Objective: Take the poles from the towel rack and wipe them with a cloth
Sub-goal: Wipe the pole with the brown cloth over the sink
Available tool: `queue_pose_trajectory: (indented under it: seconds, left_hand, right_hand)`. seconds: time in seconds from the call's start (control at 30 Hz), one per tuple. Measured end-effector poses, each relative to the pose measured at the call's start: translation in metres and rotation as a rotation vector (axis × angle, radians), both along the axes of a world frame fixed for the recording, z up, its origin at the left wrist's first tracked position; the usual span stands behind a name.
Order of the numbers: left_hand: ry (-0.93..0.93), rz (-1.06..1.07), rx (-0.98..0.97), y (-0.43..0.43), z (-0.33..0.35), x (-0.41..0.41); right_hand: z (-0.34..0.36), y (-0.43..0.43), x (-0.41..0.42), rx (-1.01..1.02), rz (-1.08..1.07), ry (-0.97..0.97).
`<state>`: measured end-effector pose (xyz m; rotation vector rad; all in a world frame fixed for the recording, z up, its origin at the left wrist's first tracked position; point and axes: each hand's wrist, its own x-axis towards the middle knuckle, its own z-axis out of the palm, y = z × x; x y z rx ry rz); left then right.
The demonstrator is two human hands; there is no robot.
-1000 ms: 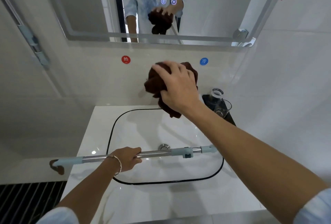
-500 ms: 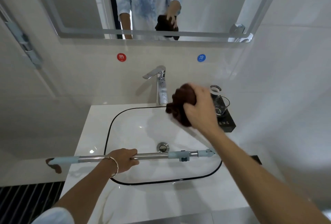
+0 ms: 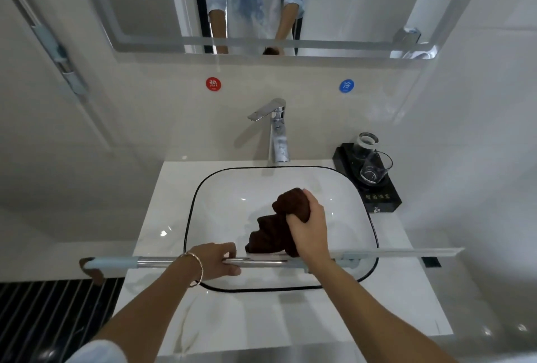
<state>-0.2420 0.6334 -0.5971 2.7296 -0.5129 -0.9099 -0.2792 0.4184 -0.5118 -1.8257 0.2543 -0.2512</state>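
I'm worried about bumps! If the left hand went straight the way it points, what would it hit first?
Probably the brown cloth the right hand holds, just past the left hand along the pole; depth is unclear.

- I see the pole (image 3: 261, 262) lying crosswise over the near part of the basin (image 3: 190, 217), gripped by the left hand (image 3: 218, 259). It bars the straight way in from the front.
- The right hand (image 3: 309, 229), clutching the cloth (image 3: 273, 226), fills the basin's middle right, just behind the pole.
- The faucet (image 3: 277, 136) stands at the middle of the back edge.
- A black tray (image 3: 386, 203) carrying two glasses (image 3: 374, 169) sits at the back right, just beside the rim.
- I have open room over the basin's left half and the counter (image 3: 162, 211) beside it.
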Motion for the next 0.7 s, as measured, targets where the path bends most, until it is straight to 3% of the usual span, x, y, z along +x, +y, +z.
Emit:
queue_pose_trajectory:
  seconds: [0.07, 0.23, 0.43, 0.57, 0.7]
  left_hand:
    - [0.062, -0.001, -0.062, 0.002, 0.0, 0.001]
    - [0.057, -0.08, -0.066, 0.0, 0.006, 0.012]
    - [0.032, -0.082, -0.059, 0.0, 0.005, 0.004]
    - [0.005, -0.094, -0.026, -0.001, 0.005, -0.003]
    - [0.036, -0.07, -0.036, -0.002, 0.006, -0.003]
  right_hand:
    - [0.021, 0.001, -0.001, 0.04, -0.04, -0.061]
    - [0.026, -0.008, -0.007, -0.03, -0.03, 0.063]
    - [-0.021, -0.021, -0.025, -0.529, -0.047, 0.197]
    - [-0.05, -0.028, -0.041, -0.726, 0.014, 0.25]
    - [-0.054, -0.042, -0.041, -0.846, 0.216, 0.329]
